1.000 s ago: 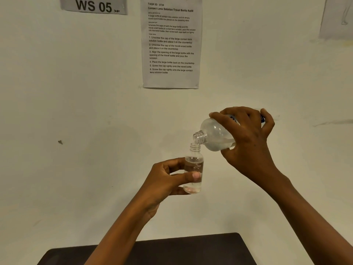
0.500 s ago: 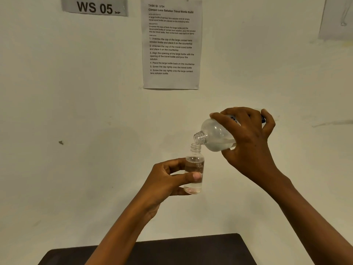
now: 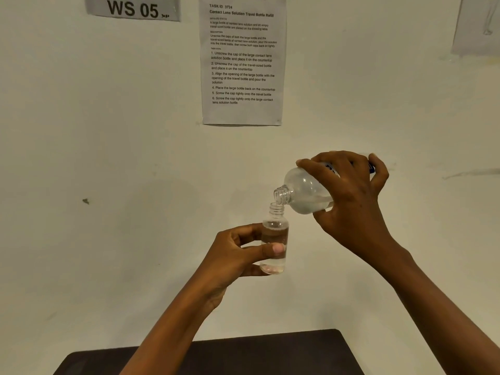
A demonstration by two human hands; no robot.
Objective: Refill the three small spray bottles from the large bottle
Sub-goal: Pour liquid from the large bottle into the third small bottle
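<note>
My left hand (image 3: pixel 238 255) holds a small clear bottle (image 3: pixel 274 234) upright in the air, uncapped, with clear liquid up to near its shoulder. My right hand (image 3: pixel 349 201) grips the large clear bottle (image 3: pixel 303 193), tipped with its open neck pointing left and down. That neck sits just above the small bottle's mouth. Some liquid lies in the lower side of the large bottle. The other small bottles and the caps are out of view.
A dark tabletop (image 3: pixel 270 353) shows at the bottom edge, below my arms. A pale wall fills the background with a printed instruction sheet (image 3: pixel 243 60) and a sign reading WS 05 (image 3: pixel 132 9).
Both hands and bottles stay almost still. The large bottle's neck has dipped slightly closer to the small bottle's mouth.
</note>
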